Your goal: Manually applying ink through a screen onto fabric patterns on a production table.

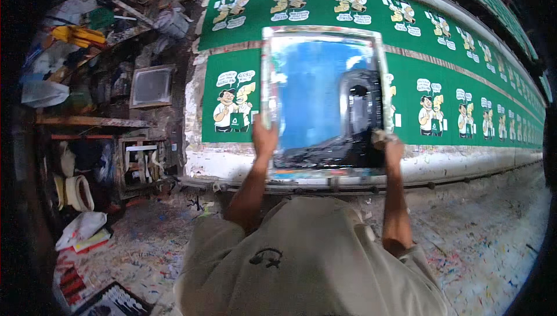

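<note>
Paint-spattered print shop; long counter (447, 162) covered with green cloth (464, 78) printed in rows of cartoon figures. Left hand (264, 139) is closed on the near left corner of the printing screen (313, 84); right hand (393, 149) is closed on the near right corner. Screen lies directly ahead of both grips, long axis running away from the person, on the cloth. Black ink (354, 136) sits at its near right. Both hands equally near. Cluttered shelves (93, 122) to the left.

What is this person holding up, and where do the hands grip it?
A framed printing screen: the left hand grips its left side rail low down, and the right hand grips its lower right corner.
</note>
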Available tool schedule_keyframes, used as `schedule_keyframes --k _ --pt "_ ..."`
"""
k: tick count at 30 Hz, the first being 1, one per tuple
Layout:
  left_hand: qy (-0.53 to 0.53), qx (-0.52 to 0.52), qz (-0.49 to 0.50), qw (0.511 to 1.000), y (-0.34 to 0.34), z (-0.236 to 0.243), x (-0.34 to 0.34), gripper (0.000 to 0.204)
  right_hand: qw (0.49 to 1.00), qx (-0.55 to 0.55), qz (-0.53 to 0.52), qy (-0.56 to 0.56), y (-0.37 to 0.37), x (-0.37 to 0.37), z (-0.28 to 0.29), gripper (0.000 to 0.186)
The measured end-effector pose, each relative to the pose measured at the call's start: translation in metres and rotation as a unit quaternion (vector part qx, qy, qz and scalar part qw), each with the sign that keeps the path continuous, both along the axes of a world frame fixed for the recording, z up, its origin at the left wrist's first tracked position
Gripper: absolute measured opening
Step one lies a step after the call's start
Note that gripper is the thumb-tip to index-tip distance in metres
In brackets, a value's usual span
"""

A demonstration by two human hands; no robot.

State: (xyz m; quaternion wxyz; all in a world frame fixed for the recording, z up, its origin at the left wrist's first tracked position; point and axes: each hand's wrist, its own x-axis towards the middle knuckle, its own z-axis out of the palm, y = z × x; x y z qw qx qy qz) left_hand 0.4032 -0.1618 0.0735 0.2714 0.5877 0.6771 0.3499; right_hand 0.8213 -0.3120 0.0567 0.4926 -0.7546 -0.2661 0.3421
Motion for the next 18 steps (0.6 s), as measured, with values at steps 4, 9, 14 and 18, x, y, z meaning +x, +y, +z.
schedule_keyframes --k 4,9,14,18 --pt "-0.007 -0.052 -0.011 0.999 -0.018 -0.01 0.125 0.058 0.992 -0.064 0.025 -0.103 -0.005 0.146 0.001 0.031" --pt "-0.033 -0.057 -0.017 0.998 -0.056 0.006 0.19 0.052 0.999 -0.006 0.003 -0.039 -0.056 0.223 -0.025 0.032" --pt "0.042 -0.034 0.011 0.998 -0.074 0.006 0.175 0.049 1.0 -0.003 0.008 0.014 -0.091 0.177 -0.014 0.065" --pt "0.127 -0.002 -0.024 0.992 -0.072 -0.003 0.169 0.05 0.999 0.001 -0.013 -0.04 -0.092 0.16 -0.005 0.066"
